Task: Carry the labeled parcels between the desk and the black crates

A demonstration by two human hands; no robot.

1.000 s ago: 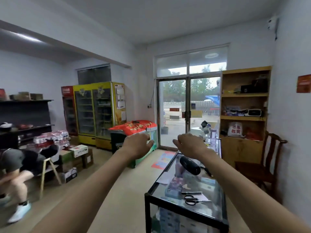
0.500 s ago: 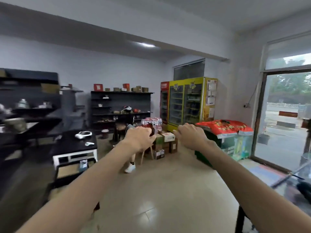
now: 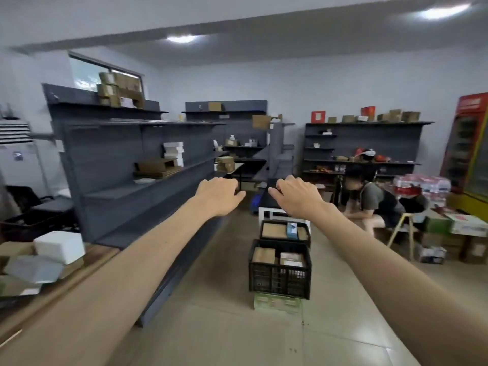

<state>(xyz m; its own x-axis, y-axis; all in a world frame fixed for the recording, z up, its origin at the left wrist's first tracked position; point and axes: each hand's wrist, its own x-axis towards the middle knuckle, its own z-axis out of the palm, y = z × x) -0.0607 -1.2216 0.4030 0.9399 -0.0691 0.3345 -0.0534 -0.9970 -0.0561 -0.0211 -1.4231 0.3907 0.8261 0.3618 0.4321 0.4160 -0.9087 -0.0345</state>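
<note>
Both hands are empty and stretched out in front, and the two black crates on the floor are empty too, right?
Not quite. The head view shows both the left hand and the right hand stretched out and holding nothing, but the crates are not empty: the near black crate and the far black crate each hold cardboard parcels.

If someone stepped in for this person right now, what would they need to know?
Left hand: held out in front, fingers loosely curled, holding nothing.
Right hand: the same, holding nothing.
Two black crates stand on the floor ahead, the near crate and the far crate, both holding parcels.
More parcels, including a white box, lie on the wooden desk at left.
Nothing is being carried; the next parcel is yet to be picked up.
</note>
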